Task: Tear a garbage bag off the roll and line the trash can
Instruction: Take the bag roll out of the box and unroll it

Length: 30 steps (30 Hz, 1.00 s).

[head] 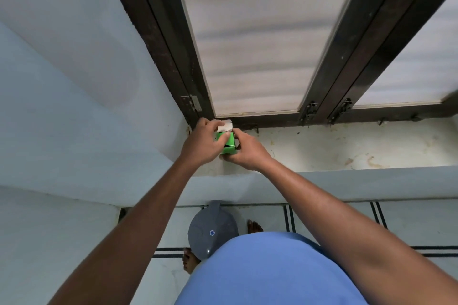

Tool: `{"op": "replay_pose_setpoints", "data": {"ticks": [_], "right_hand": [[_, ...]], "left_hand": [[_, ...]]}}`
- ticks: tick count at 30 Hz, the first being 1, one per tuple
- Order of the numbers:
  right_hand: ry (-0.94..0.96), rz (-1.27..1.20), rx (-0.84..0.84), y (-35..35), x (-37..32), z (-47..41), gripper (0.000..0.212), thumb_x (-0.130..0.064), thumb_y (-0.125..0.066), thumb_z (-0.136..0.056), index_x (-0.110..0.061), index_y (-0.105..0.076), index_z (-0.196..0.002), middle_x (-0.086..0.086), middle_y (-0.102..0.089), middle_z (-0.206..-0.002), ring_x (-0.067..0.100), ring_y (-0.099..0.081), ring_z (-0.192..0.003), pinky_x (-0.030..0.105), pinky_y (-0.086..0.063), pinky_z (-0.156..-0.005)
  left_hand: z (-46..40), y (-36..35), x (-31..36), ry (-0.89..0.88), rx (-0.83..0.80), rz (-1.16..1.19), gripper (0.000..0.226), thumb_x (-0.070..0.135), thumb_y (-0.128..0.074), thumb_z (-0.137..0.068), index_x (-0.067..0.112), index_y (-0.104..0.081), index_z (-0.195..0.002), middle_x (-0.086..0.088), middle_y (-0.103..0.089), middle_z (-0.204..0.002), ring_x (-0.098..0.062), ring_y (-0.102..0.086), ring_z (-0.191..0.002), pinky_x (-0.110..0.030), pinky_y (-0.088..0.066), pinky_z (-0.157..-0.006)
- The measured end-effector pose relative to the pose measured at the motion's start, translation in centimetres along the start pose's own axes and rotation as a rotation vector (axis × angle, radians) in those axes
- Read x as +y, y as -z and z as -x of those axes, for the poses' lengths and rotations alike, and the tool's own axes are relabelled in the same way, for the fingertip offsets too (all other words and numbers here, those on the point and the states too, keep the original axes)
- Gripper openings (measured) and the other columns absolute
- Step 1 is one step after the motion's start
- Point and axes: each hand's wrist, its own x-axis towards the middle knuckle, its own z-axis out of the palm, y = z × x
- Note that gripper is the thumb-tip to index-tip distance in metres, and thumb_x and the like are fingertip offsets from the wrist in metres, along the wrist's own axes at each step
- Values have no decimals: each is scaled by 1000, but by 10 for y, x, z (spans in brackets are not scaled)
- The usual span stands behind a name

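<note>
A small green box [229,142] sits at the left end of the window ledge [347,148], in the corner by the wall. My right hand [247,152] grips the box from the right and below. My left hand [204,142] is closed on a white roll of garbage bags [225,127] at the top of the box, just above its open flap. Down on the floor stands the grey trash can [210,230] with its lid shut, directly below the ledge and partly hidden by my blue shirt.
A dark-framed window [260,44] with frosted panes rises behind the ledge, its latches along the bottom rail. A pale wall [74,82] closes off the left side. Tiled floor with black stripes [322,220] spreads below; my bare feet flank the can.
</note>
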Motion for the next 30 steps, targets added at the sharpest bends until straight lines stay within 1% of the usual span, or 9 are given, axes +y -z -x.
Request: {"op": "replay_pose_setpoints", "data": {"ticks": [3,7,9,11,15,20,24,27,30], "right_hand": [[21,-30,91,-1,-1,3,92,-61,-91,-80,-30,-49,-156,-5,-64,-144,16,-64,-124,42,-62,-99],[57,-71,172,-3,-2,12,97,-70,-84,-84,-28,-45,-163,-5,-61,-148,14,-67,-119,39,-62,-96],[52,-125,200,-1,-3,17,100,-73,-81,-86,-29,-41,-167,-7,-60,-149,10,-71,-111,36,-63,-93],[71,-131,214,1,-4,20,89,-65,-80,-93,-30,-43,-166,-6,-63,-147,6,-74,-101,36,-65,-91],[100,-159,245,6,-5,23,64,-49,-69,-106,-30,-48,-163,-4,-67,-144,11,-75,-104,42,-66,-94],[95,-239,340,2,0,22,40,-35,-47,-117,-30,-53,-156,-2,-73,-113,20,-74,-95,57,-65,-88],[46,-291,357,-2,6,22,22,-32,-55,-114,-33,-61,-136,1,-73,-117,21,-77,-99,55,-68,-84],[35,-321,362,-6,4,26,28,-33,-61,-110,-22,-76,-130,0,-76,-125,16,-77,-108,50,-68,-91],[55,-319,268,-9,4,37,51,-42,-74,-94,-28,-72,-143,-9,-72,-137,9,-71,-121,35,-65,-100]], "left_hand": [[-4,2,-5,173,-84,287,31,36,-67,-105,20,-75,-130,-3,-72,-120,-22,-74,-102,-38,-66,-71],[-6,8,-14,357,-144,608,29,16,-51,-111,12,-75,-128,-14,-72,-124,-30,-77,-91,-52,-68,-88],[-4,9,-19,353,-176,607,31,10,-48,-113,10,-72,-132,-16,-70,-128,-35,-78,-99,-51,-67,-94],[0,7,-24,330,-208,606,28,11,-52,-114,8,-71,-135,-17,-71,-130,-34,-80,-103,-48,-66,-98],[9,2,-31,304,-234,672,23,13,-62,-111,14,-70,-132,-12,-70,-122,-33,-81,-103,-50,-64,-101],[17,-7,-27,252,-142,623,15,11,-65,-109,23,-71,-117,-7,-68,-112,-27,-78,-94,-50,-66,-96],[22,-11,-26,203,-111,534,14,18,-69,-107,27,-70,-117,2,-67,-115,-27,-72,-108,-44,-67,-90],[24,-15,-30,150,-56,437,11,24,-70,-106,30,-70,-115,4,-69,-124,-20,-67,-112,-36,-58,-92],[28,-19,-32,122,-22,401,9,26,-72,-105,29,-70,-114,1,-71,-127,-18,-66,-114,-31,-50,-92]]}}
